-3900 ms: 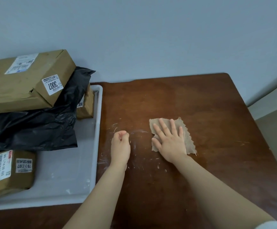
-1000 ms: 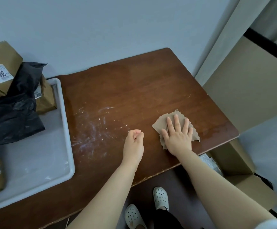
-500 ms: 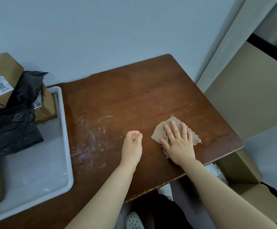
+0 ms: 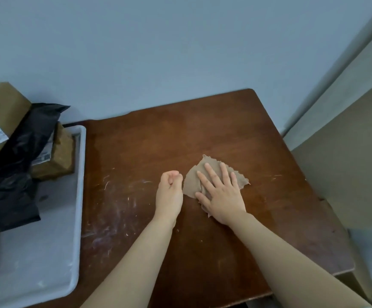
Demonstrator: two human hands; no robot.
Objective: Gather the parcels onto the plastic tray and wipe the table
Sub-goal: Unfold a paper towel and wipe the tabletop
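Wiping step in hand, by the look of it; gathering apparently done.

At left, parcels stacked on tray [image 4: 79, 185]: big box [image 4: 0, 107] leaning on black bag [image 4: 13, 165], small box [image 4: 59, 158] tucked behind, toward the far rim. Sliver of one more parcel at the lower left edge, mostly out of frame.

Right of centre on table [image 4: 191, 130]: cloth [image 4: 190, 184], thin, brown, ragged-edged, lying flat. On top of it the right hand [image 4: 221, 193], palm down, fingers straight and spread, pressing. No pinch, no curl round the fabric.

Just beside the cloth's left edge, the left hand [image 4: 169, 191]: curled into a loose fist, nothing visible inside it. Resting on the wood or just above it; cannot tell which.

Between fist and tray, white smears [image 4: 113, 210] and flecks, running toward the near edge. A few faint marks also right of the cloth.

Judged next: slide the cloth leftward over the smeared patch, with even palm pressure to avoid bunching or slipping off the thin fabric. Fist in the path, so to be lifted or shifted first. Care near the tray rim, to avoid packing grit against it. Probably several passes; cannot tell whether dust, residue or scratches.
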